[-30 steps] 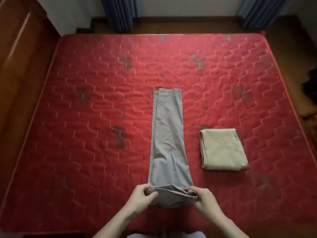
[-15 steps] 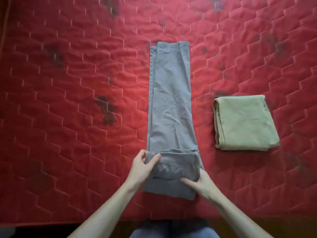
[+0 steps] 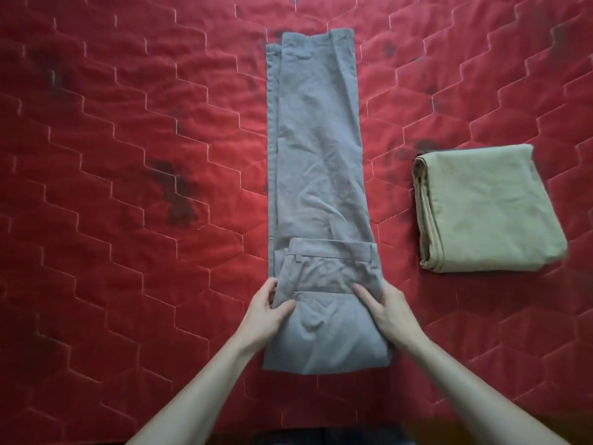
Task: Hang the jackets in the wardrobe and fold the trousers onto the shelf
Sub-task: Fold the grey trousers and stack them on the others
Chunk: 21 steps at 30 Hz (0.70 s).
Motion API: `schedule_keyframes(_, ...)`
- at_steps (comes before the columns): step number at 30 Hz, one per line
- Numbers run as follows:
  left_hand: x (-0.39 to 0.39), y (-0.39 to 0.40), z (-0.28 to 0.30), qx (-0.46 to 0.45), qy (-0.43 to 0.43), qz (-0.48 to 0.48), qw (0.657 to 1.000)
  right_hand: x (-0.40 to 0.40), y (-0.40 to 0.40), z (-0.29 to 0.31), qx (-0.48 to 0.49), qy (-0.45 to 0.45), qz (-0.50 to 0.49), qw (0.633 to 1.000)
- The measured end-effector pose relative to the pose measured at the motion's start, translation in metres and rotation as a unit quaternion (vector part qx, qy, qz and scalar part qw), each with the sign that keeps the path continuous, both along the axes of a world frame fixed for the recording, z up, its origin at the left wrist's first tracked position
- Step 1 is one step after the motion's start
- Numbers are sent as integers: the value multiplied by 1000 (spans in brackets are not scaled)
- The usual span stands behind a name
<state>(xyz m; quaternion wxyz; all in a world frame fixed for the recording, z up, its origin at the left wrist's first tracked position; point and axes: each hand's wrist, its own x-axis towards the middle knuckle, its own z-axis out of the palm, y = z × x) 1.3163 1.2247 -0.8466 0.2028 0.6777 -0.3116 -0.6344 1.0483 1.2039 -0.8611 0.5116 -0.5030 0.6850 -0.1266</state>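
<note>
Your left hand (image 3: 268, 311) pinches the folded waist edge of the grey trousers (image 3: 317, 175); your right hand (image 3: 390, 311) presses flat opposite.

Both bare forearms reach forward, the left hand (image 3: 268, 308) curled with thumb and fingers pinching, the right hand (image 3: 386, 311) lying flat, its fingers straight and pressing down.
</note>
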Motion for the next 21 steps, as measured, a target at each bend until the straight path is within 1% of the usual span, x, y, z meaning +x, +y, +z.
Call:
schedule_keyframes(2, -4, 6, -7, 14, 1, 43, 999, 1, -6, -2, 32, -31, -64, 997)
schedule_keyframes(4, -6, 12, -13, 36, 6, 90, 995, 2, -6, 2, 93, -104, -143, 980)
schedule_keyframes(5, -8, 15, -15, 48, 12, 112, 993, 2, -2, 6, 125, -136, -160, 970)
schedule_keyframes(6, -10, 16, -15, 58, 21, 134, 989, 1, 3, 7, 147, -158, -152, 965)
schedule_keyframes(9, -15, 16, -14, 80, 64, 219, 970, -5, 15, 11, 162, -184, -42, 969)
schedule_keyframes(11, -16, 16, -13, 95, 93, 271, 954, -9, 14, 8, 118, -176, -5, 977)
schedule_keyframes(13, -17, 14, -11, 108, 113, 289, 944, -11, 11, 6, 48, -151, -3, 987)
schedule_keyframes(15, -17, 11, -12, 103, 101, 268, 952, -14, 9, 1, -4, -90, -9, 996)
schedule_keyframes(17, -15, 10, -15, 73, 42, 209, 974, -18, 11, -8, -24, -9, -15, 1000)
schedule_keyframes(19, -10, 11, -17, 2, -57, 104, 993, -21, 11, -9, -35, 65, 4, 997)
schedule_keyframes(20, -4, 12, -18, -31, -126, 31, 991, -23, 10, -8, -41, 102, 29, 994)
schedule_keyframes(21, 4, 13, -15, -74, -210, -46, 974, -25, 9, -4, -51, 140, 54, 987)
